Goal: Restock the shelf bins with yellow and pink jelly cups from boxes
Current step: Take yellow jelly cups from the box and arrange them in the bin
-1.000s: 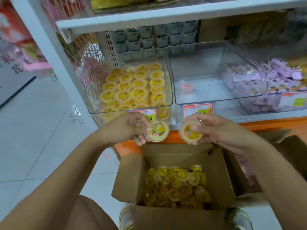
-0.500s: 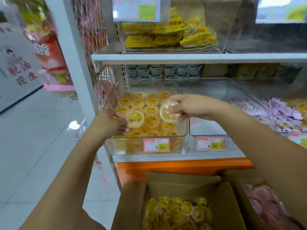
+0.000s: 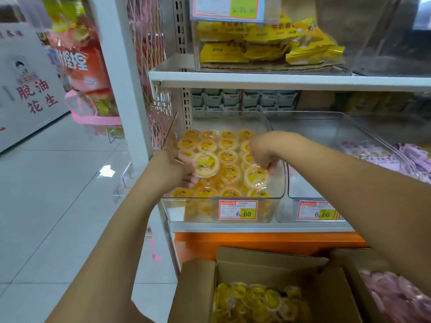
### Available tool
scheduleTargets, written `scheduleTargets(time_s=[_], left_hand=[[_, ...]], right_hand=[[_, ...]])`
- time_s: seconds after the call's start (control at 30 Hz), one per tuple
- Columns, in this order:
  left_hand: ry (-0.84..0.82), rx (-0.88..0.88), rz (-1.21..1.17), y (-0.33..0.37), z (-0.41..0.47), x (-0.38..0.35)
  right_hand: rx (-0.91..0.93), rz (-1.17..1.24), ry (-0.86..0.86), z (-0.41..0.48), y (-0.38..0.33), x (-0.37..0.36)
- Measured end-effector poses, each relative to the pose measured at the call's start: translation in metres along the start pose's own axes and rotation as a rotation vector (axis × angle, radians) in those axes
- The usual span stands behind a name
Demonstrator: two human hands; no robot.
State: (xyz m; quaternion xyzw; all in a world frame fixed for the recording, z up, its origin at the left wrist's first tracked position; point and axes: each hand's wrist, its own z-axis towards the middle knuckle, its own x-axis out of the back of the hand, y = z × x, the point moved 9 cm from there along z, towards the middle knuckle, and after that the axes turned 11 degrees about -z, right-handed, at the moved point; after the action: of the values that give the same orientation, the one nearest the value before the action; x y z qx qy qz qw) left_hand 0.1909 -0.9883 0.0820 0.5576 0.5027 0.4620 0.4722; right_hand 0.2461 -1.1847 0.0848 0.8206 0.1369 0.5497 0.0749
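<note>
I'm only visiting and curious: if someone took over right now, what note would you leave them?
Left hand: holds a yellow cup above the yellow bin.
Right hand: pinches a second cup over that bin's front.
Done: yellow bin nearly full.
Left: set both down; the box holds more yellow cups, a second box holds pink cups, and the next bin looks mostly bare.

Left hand (image 3: pixel 173 167) holds a yellow jelly cup (image 3: pixel 206 164) above the clear shelf bin (image 3: pixel 175 212), which is filled with rows of like cups. Right hand (image 3: pixel 262 151) pinches a second yellow cup (image 3: pixel 256 177) near the bin's front right. Below, an open cardboard box (image 3: pixel 198 290) contains more yellow cups.
</note>
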Motion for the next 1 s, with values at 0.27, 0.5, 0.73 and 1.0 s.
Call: scheduleTargets(time_s=[0.27, 0.5, 0.73, 1.0], left_hand=[[-0.069, -0.012, 0.041, -0.002, -0.005, -0.005], [-0.029, -0.170, 0.292, 0.004, -0.003, 0.008], [0.061, -0.447, 0.723, 0.033, -0.009, 0.008], [0.327, -0.375, 0.564, 0.029, -0.023, 0.052]], right_hand=[[-0.016, -0.131, 0.196, -0.003, 0.002, 0.018], [0.278, 0.427, 0.409, -0.028, -0.017, 0.040], [0.465, 0.407, 0.414, -0.047, -0.090, 0.063], [0.142, 1.281, -0.219, -0.018, -0.096, -0.008]])
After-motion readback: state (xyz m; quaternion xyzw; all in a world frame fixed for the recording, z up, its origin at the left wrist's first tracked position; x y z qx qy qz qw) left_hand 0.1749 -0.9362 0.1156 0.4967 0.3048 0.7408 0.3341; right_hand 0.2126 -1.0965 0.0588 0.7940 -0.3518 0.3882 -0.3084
